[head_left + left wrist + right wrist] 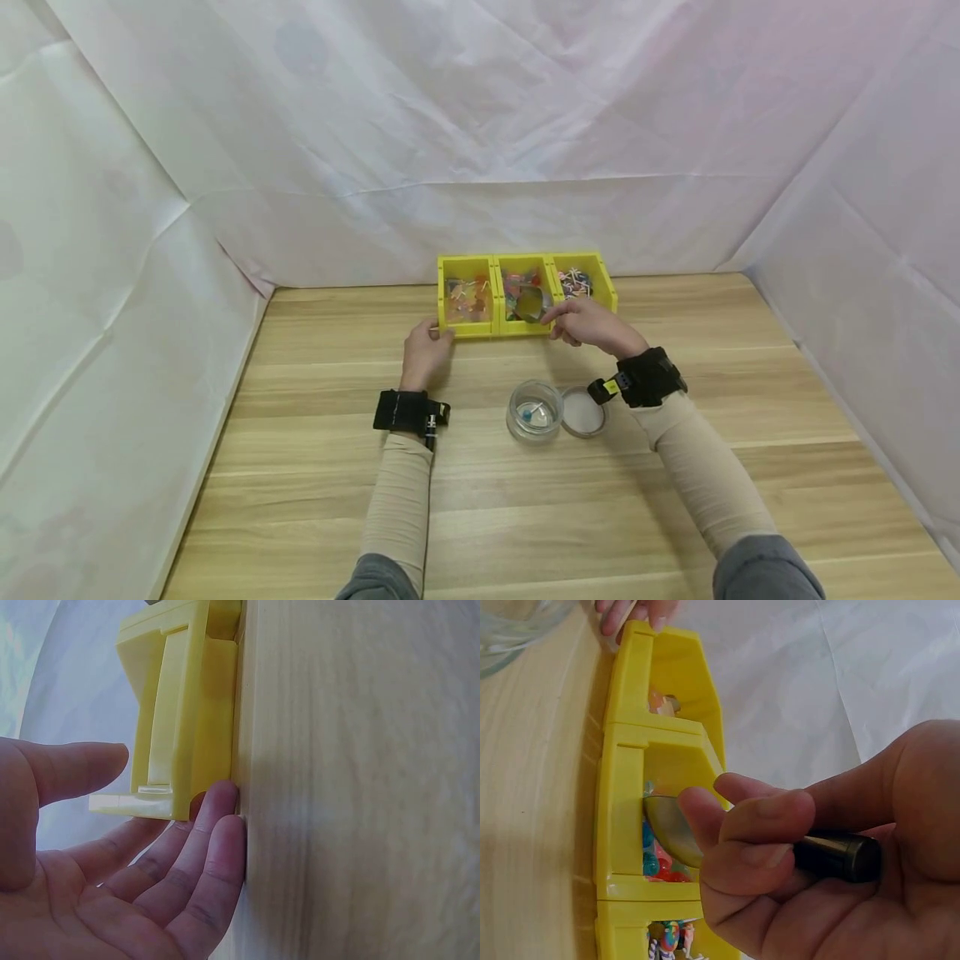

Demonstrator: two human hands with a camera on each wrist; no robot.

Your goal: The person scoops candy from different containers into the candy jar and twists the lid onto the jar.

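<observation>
My right hand (588, 323) clenches a metal scoop (528, 305) in the middle yellow bin (525, 327), centre frame; my left hand (425, 350), grip released, seemingly touches the left bin (467, 328).

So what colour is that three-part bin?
Bright yellow bin, clearest in the head view.

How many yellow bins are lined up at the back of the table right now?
3, touching in a row: left bin by the left hand, middle bin with the scoop held by the right hand, right bin.
</observation>
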